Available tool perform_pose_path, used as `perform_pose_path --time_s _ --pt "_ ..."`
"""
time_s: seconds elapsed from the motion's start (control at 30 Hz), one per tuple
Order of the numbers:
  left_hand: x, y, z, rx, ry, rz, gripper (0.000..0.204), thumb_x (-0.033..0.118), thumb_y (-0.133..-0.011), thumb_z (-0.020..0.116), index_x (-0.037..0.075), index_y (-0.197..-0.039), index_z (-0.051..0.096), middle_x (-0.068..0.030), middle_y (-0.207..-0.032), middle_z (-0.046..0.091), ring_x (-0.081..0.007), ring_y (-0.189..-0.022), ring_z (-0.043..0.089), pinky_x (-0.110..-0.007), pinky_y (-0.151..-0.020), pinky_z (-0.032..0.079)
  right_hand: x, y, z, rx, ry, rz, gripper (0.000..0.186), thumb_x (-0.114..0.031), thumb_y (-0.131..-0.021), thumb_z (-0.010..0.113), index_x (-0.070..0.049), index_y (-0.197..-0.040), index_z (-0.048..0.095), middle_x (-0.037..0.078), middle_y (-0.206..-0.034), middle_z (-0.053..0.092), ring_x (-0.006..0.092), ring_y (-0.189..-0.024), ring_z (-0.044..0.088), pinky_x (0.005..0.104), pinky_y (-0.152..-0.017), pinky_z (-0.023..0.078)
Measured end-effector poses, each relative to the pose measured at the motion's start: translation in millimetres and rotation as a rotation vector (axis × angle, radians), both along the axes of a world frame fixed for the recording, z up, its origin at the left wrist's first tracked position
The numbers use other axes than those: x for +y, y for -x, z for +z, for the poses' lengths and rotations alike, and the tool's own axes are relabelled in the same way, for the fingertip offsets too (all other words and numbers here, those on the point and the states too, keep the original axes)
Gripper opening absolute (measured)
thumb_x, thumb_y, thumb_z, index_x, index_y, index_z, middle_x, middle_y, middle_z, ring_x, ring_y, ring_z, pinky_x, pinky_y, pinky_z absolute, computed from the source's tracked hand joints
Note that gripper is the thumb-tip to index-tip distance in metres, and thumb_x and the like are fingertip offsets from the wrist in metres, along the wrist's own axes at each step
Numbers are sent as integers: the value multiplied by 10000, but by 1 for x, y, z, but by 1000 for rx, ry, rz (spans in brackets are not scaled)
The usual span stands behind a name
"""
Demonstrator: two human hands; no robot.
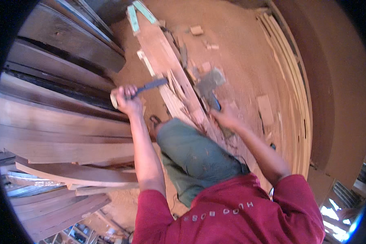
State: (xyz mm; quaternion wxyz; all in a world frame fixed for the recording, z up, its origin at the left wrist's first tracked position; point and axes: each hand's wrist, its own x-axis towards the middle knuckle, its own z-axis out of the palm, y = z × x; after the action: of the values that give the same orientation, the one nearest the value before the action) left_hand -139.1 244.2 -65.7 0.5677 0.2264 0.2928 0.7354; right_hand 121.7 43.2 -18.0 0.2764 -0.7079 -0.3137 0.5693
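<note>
My left hand (126, 99) is closed around the handle of a chisel (148, 86), whose blade points right at a long reddish plank (162, 53). The plank runs away from me across a sawdust floor, and its near part is split into pale splinters (179, 95). My right hand (225, 116) grips the blue handle of a blurred hammer or mallet (210, 83) raised just right of the plank. My knee in green trousers (191, 150) rests by the plank's near end.
Dark and pale boards (61, 122) are stacked along the left. A bundle of thin curved strips (299, 105) lies at the right beside a wall. Small wood offcuts (265, 109) are scattered over the sawdust floor (240, 53).
</note>
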Motion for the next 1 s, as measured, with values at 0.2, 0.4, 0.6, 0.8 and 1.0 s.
perform_pose_path --time_s 0.2,0.4,0.6,0.8,1.0 --pt "3 6 -16 -236 487 457 238 158 -866 524 130 -697 358 6 -591 340 -146 -499 344 -309 -492 339 -5 18 -16 64 29 -89 312 -116 -885 617 3 -1151 505 45 -628 548 139 -442 532 315 -397 444" --pt "6 -18 52 -83 221 418 259 148 -877 541 120 -678 378 14 -568 357 -134 -467 368 -320 -437 346 -36 6 -16 52 64 -69 316 -125 -895 596 -1 -1163 483 48 -626 537 137 -443 520 309 -389 443" --pt "15 -85 116 1282 -126 -270 185 186 -777 771 18 -814 704 -91 -721 697 -163 -650 652 -317 -637 520 -77 -23 -39 43 136 -139 318 -133 -898 593 1 -1167 489 55 -644 547 139 -462 533 317 -401 457" --pt "16 -135 43 2244 115 -724 558 478 -749 711 16 -1059 664 -218 -1077 675 -358 -1000 664 -458 -864 533 -121 -45 -70 -56 17 -44 357 -161 -861 612 1 -1162 508 77 -645 576 160 -473 563 337 -447 474" --pt "20 -151 24 2325 340 -762 358 301 -832 626 64 -1098 659 -187 -1148 655 -319 -1079 640 -417 -913 518 -146 -64 -52 -32 62 -69 480 -207 -831 634 0 -1246 509 104 -696 617 168 -516 572 360 -511 493"
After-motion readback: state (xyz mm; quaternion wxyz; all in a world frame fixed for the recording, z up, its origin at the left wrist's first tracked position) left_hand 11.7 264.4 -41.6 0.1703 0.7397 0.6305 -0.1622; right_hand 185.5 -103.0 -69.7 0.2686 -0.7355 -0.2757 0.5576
